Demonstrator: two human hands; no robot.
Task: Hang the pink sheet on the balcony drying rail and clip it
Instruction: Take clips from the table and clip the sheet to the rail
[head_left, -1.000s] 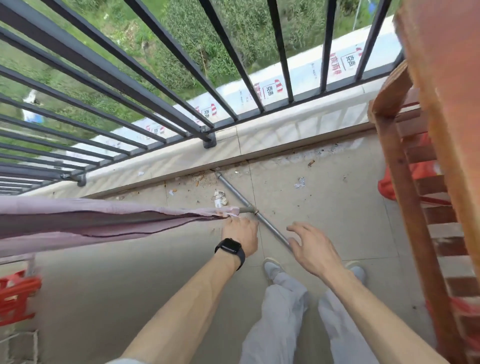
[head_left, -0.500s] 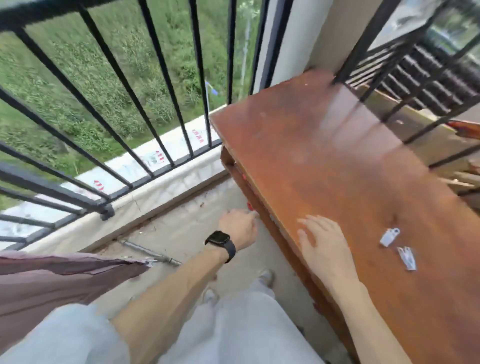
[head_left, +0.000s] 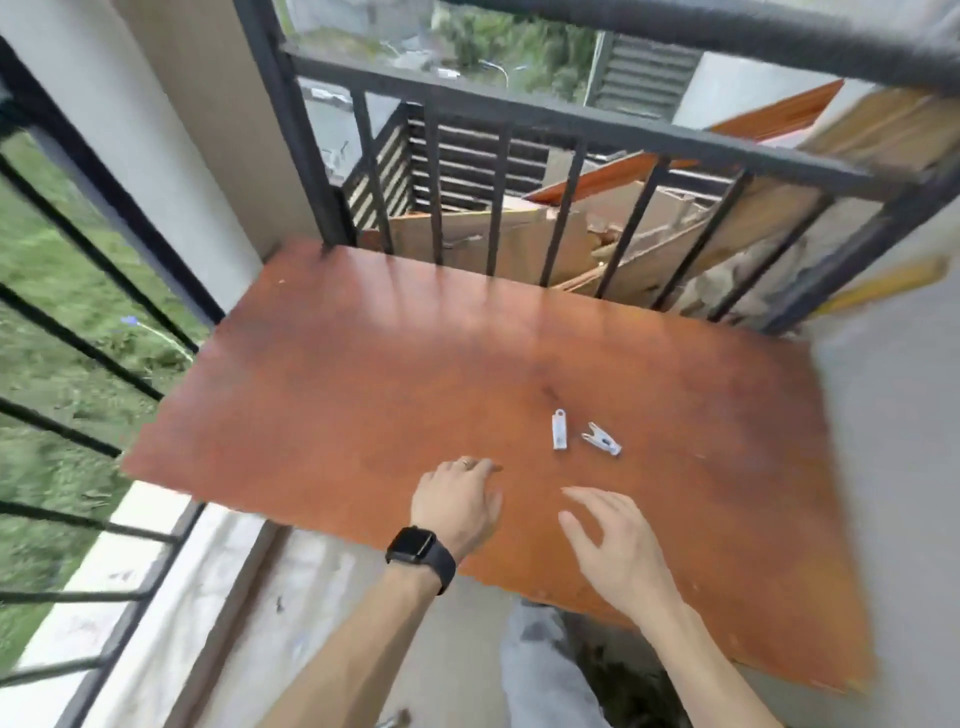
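Note:
Two white clothes pegs lie on a reddish-brown wooden tabletop (head_left: 363, 374): one flat peg (head_left: 559, 428) and one splayed peg (head_left: 602, 439) just right of it. My left hand (head_left: 457, 501), with a black watch on the wrist, hovers over the table's near edge, fingers loosely spread, below and left of the pegs. My right hand (head_left: 608, 540) is open with fingers apart, just below the pegs, touching neither. The pink sheet and the drying rail are out of view.
A black metal railing (head_left: 519, 135) runs behind the table, with cardboard and wood scraps (head_left: 524, 234) beyond it. More railing bars (head_left: 78, 338) and a low concrete ledge (head_left: 156, 597) stand at the left, grass far below. A pale wall (head_left: 893, 467) is at the right.
The view has swung right, from the sheet on the rail to the tabletop. My left hand has let go of the sheet's end; both hands have moved toward the pegs.

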